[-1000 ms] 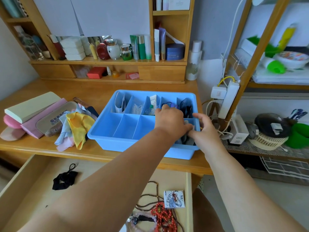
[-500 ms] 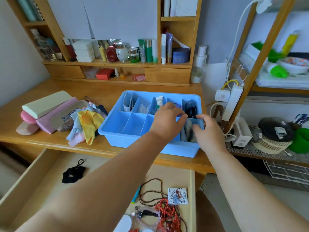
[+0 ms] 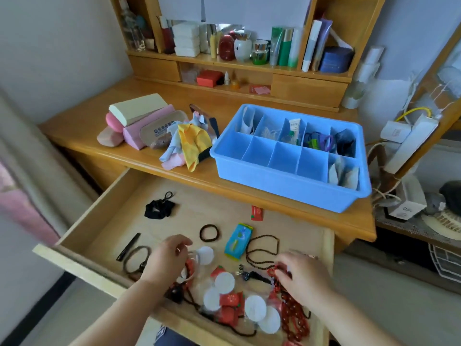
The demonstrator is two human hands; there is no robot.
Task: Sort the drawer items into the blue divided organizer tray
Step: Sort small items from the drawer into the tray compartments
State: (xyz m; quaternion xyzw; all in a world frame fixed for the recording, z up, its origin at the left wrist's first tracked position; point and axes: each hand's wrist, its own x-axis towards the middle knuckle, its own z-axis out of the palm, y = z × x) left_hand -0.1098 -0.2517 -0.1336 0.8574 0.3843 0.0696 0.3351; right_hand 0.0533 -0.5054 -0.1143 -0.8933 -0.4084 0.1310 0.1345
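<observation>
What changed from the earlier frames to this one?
Both hands left the blue tray and came down into the open drawer: the left hand hovers over the clutter, the right hand is on the red bead strand. The tray and its contents stayed put.

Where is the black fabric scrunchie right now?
In the head view, the black fabric scrunchie lies alone at the far left of the open wooden drawer, beyond the left hand.

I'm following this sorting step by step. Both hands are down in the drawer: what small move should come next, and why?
Probably the right hand should close on the red bead strand and lift it toward the blue tray: its fingers are already at the beads, and four front compartments look empty.
</observation>
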